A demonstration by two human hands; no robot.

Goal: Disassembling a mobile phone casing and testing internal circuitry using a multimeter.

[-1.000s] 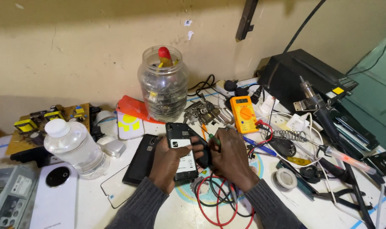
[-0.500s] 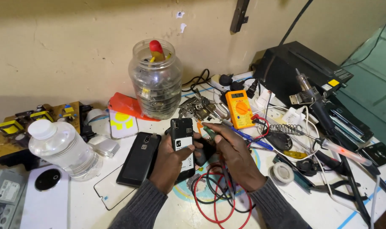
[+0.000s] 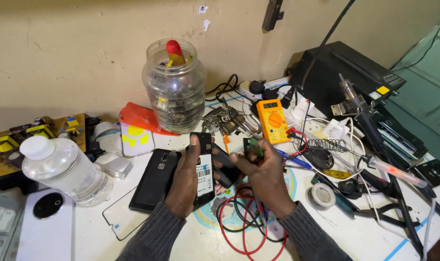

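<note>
My left hand (image 3: 185, 182) holds a small black phone (image 3: 205, 170) upright above the table, its open back with a white label facing me. My right hand (image 3: 267, 178) is close beside it, pinching a thin green-handled tool (image 3: 253, 147) between thumb and fingers. A dark flat piece (image 3: 224, 168) sits between the two hands against the phone; what it is stays unclear. Red and black test leads (image 3: 235, 223) coil on the table below my wrists.
A black smartphone (image 3: 154, 180) and a glass screen panel (image 3: 117, 218) lie to the left, by a water bottle (image 3: 60, 166). Behind are a parts jar (image 3: 174, 92), keys (image 3: 227, 121), an orange multimeter (image 3: 273, 120). A black station (image 3: 348, 67), solder roll (image 3: 323, 195) and tools crowd the right.
Both hands have lifted the small phone off the table and tilted it upright. The right hand now pinches the green tool beside it. The view has shifted slightly left.
</note>
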